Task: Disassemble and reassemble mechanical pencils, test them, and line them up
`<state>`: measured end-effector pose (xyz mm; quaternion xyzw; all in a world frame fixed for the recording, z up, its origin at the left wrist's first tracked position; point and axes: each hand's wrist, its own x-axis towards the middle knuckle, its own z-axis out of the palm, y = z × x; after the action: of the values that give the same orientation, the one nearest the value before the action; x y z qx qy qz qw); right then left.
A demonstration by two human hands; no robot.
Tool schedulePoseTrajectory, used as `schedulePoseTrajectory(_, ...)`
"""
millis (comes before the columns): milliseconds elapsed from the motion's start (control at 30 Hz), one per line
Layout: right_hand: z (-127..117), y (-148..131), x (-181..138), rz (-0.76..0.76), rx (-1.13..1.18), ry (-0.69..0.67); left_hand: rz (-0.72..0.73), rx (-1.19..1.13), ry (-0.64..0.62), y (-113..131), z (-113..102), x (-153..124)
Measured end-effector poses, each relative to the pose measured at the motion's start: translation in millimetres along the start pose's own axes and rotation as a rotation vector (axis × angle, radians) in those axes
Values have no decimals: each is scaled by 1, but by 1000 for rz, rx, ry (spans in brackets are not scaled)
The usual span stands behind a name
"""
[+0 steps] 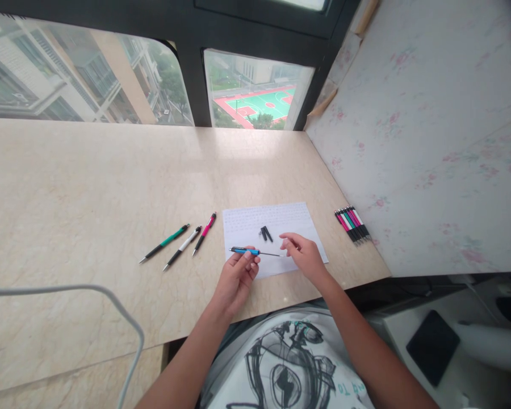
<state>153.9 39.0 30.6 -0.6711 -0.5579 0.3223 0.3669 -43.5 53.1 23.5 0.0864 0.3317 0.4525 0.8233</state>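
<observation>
My left hand [238, 275] is closed on a blue pen barrel [244, 250], held level over a white sheet of paper [276, 224]. A thin refill [270, 254] sticks out of the barrel to the right. My right hand [304, 255] pinches the refill's far end with its fingertips. Two small black pen parts [266, 233] lie on the paper just beyond my hands.
Three pens, green [165, 242], white [183, 247] and pink [205, 233], lie to the left of the paper on the beige stone counter [89, 199]. A bundle of several pens [352, 224] rests by the right wall. A grey cable [111, 307] loops at the front left.
</observation>
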Motion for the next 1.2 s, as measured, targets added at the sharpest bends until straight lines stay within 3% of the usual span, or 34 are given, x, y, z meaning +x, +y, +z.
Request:
schedulePoseTrajectory(167, 7, 8, 22, -158, -453, -46, 6, -59, 8, 1, -2, 2)
schedulePoseTrajectory(467, 15, 1, 31, -162, -619, -108, 1, -66, 17, 1, -2, 3)
schedulePoseTrajectory(800, 5, 12, 19, -206, -381, -27, 55, -25, 29, 3, -4, 4)
schedulePoseTrajectory(967, 2, 20, 13, -160, -222, 27, 63, -13, 34, 3, -4, 5)
schedulePoseTrajectory(1200, 0, 5, 6, -45, 10, 51, 111, 15, 63, 4, -7, 6)
